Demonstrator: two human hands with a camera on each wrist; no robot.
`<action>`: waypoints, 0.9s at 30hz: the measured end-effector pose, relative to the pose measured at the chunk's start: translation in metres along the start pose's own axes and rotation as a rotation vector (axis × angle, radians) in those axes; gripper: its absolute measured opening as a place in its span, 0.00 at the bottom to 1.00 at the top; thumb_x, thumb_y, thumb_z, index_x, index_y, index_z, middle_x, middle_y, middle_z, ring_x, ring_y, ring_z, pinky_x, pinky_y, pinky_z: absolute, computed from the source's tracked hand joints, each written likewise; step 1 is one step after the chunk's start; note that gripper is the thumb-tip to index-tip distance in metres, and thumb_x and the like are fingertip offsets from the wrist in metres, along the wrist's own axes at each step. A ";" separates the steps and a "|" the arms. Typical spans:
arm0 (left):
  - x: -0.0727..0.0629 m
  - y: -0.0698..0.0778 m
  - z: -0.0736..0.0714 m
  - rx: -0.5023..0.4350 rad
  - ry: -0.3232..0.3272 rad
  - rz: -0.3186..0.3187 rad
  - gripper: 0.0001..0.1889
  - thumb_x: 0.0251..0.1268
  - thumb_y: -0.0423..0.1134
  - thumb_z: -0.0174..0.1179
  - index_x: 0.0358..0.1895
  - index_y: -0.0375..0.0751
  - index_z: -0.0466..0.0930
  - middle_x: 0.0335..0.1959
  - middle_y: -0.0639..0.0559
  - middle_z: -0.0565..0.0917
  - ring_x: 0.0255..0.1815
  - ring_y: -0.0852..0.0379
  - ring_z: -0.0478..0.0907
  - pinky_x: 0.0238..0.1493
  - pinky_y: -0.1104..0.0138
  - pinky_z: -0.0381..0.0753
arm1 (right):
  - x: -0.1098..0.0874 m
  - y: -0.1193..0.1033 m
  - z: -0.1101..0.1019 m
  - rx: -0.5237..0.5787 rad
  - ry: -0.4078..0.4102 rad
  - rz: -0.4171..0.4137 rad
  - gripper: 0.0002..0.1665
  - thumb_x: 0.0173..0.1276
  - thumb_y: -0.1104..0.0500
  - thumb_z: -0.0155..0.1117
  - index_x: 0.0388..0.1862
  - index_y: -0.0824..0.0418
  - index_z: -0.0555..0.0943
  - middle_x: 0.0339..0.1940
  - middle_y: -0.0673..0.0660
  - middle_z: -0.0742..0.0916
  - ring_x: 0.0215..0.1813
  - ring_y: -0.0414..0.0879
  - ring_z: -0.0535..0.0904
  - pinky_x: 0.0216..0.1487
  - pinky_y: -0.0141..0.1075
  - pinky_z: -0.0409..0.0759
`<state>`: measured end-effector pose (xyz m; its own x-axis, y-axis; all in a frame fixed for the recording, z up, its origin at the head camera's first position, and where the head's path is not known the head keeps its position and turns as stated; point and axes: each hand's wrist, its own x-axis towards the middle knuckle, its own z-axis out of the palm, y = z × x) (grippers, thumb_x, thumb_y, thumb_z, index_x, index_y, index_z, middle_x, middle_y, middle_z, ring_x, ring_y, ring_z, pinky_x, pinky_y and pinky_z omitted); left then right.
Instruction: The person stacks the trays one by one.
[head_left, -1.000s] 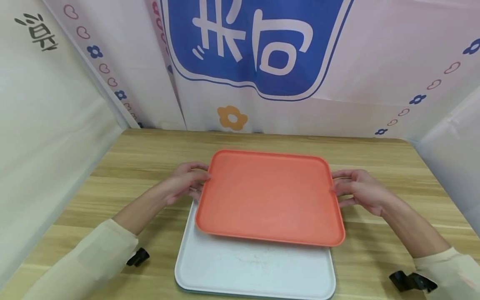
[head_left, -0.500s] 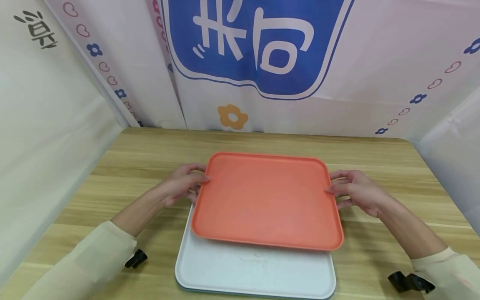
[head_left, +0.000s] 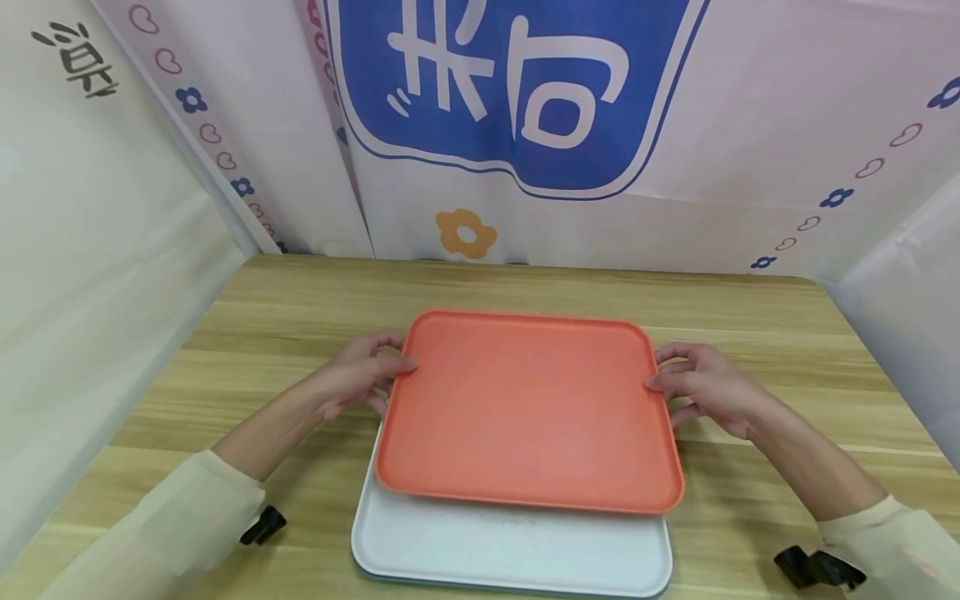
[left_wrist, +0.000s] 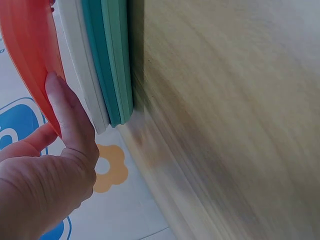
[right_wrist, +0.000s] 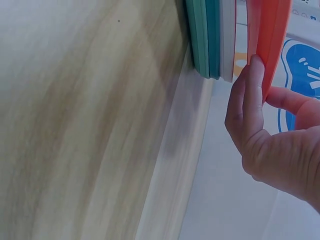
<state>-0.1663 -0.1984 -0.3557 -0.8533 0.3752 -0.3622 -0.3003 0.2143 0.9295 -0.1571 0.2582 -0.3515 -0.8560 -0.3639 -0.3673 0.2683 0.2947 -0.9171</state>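
An orange-red rectangular tray [head_left: 528,412] is held level between both hands, above a stack of trays. My left hand [head_left: 358,375] grips its left edge, thumb on top and fingers beneath. On the opposite edge my right hand [head_left: 708,385] pinches the rim the same way. Below lies a white tray [head_left: 517,546], its front part showing and its back covered by the orange-red one. In the left wrist view, teal and light green trays [left_wrist: 117,65] lie under the white tray [left_wrist: 82,65], and a gap separates the orange-red tray [left_wrist: 32,55] from them.
The stack stands on a wood-grain table [head_left: 225,350]. A white printed curtain [head_left: 630,233] with a blue sign and an orange flower hangs along the back edge. Pale sheets [head_left: 90,275] enclose the sides. Black straps hang from both sleeves.
Both hands have brought the orange-red tray toward the person and slightly left, so it covers more of the white tray. The stack below has stayed in place.
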 end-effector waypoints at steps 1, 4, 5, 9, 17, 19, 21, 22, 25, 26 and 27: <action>-0.001 -0.001 0.000 0.000 -0.002 -0.002 0.20 0.76 0.31 0.55 0.63 0.24 0.63 0.32 0.45 0.86 0.27 0.55 0.86 0.25 0.61 0.89 | 0.000 0.000 0.001 0.001 -0.003 -0.001 0.28 0.74 0.68 0.61 0.65 0.77 0.62 0.36 0.54 0.89 0.37 0.46 0.86 0.37 0.47 0.91; -0.004 -0.002 -0.002 0.005 -0.006 -0.009 0.20 0.77 0.31 0.54 0.63 0.24 0.63 0.34 0.44 0.86 0.29 0.53 0.86 0.27 0.60 0.90 | 0.000 0.001 0.003 0.004 -0.011 -0.006 0.25 0.75 0.67 0.61 0.63 0.76 0.63 0.35 0.55 0.89 0.36 0.47 0.86 0.36 0.47 0.91; -0.004 -0.003 -0.002 0.006 -0.009 -0.011 0.20 0.77 0.31 0.54 0.64 0.24 0.63 0.34 0.43 0.86 0.29 0.53 0.87 0.27 0.60 0.90 | 0.000 0.001 0.004 0.006 -0.015 -0.007 0.25 0.75 0.68 0.61 0.63 0.76 0.63 0.35 0.55 0.89 0.36 0.47 0.86 0.36 0.47 0.91; -0.007 -0.004 -0.004 0.000 -0.016 -0.016 0.20 0.78 0.32 0.53 0.65 0.24 0.62 0.36 0.43 0.86 0.31 0.52 0.87 0.28 0.58 0.90 | 0.001 0.002 0.007 0.011 -0.016 -0.004 0.24 0.75 0.67 0.60 0.62 0.75 0.63 0.34 0.55 0.88 0.35 0.46 0.86 0.35 0.46 0.91; -0.012 -0.005 -0.004 0.002 -0.018 -0.016 0.22 0.76 0.31 0.53 0.65 0.24 0.60 0.37 0.41 0.86 0.33 0.50 0.88 0.29 0.57 0.90 | 0.001 0.003 0.011 -0.011 -0.012 0.008 0.27 0.75 0.66 0.62 0.64 0.75 0.62 0.36 0.57 0.87 0.37 0.48 0.87 0.36 0.47 0.91; -0.014 -0.006 -0.004 0.006 -0.021 -0.009 0.23 0.75 0.30 0.55 0.66 0.23 0.59 0.38 0.41 0.86 0.34 0.49 0.88 0.30 0.57 0.91 | 0.000 0.002 0.012 -0.014 -0.010 0.018 0.28 0.74 0.67 0.63 0.64 0.74 0.62 0.35 0.58 0.86 0.37 0.49 0.88 0.37 0.48 0.91; -0.016 -0.006 -0.004 0.009 -0.023 -0.004 0.25 0.74 0.29 0.56 0.67 0.23 0.58 0.38 0.40 0.86 0.36 0.48 0.89 0.31 0.56 0.91 | 0.000 0.002 0.012 -0.021 -0.008 0.027 0.29 0.72 0.67 0.64 0.64 0.74 0.61 0.35 0.58 0.85 0.37 0.50 0.88 0.38 0.49 0.91; -0.016 -0.006 -0.004 0.008 -0.023 -0.003 0.25 0.74 0.29 0.56 0.67 0.23 0.58 0.39 0.40 0.86 0.36 0.48 0.89 0.31 0.56 0.91 | 0.000 0.002 0.012 -0.024 -0.009 0.029 0.29 0.72 0.67 0.64 0.64 0.74 0.61 0.35 0.58 0.84 0.37 0.51 0.88 0.38 0.50 0.91; -0.018 -0.007 -0.004 0.009 -0.028 0.003 0.26 0.74 0.28 0.56 0.68 0.22 0.57 0.39 0.40 0.86 0.36 0.48 0.89 0.32 0.55 0.91 | 0.000 0.002 0.013 -0.030 -0.009 0.032 0.30 0.71 0.68 0.65 0.64 0.74 0.61 0.34 0.58 0.83 0.36 0.50 0.88 0.38 0.50 0.91; -0.018 -0.007 -0.004 0.008 -0.029 0.002 0.26 0.74 0.28 0.56 0.68 0.22 0.57 0.39 0.40 0.85 0.36 0.48 0.89 0.32 0.55 0.91 | 0.000 0.002 0.013 -0.030 -0.011 0.030 0.30 0.71 0.68 0.64 0.65 0.75 0.61 0.34 0.58 0.83 0.36 0.50 0.88 0.38 0.50 0.91; -0.018 -0.007 -0.004 0.006 -0.028 0.000 0.26 0.74 0.28 0.56 0.68 0.22 0.57 0.39 0.41 0.85 0.36 0.48 0.89 0.32 0.55 0.91 | 0.000 0.003 0.013 -0.029 -0.013 0.027 0.30 0.71 0.68 0.64 0.65 0.75 0.61 0.34 0.58 0.82 0.36 0.50 0.88 0.38 0.50 0.91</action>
<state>-0.1503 -0.2101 -0.3553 -0.8410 0.3999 -0.3645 -0.2979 0.2202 0.9289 -0.1501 0.2471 -0.3558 -0.8428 -0.3666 -0.3941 0.2783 0.3300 -0.9020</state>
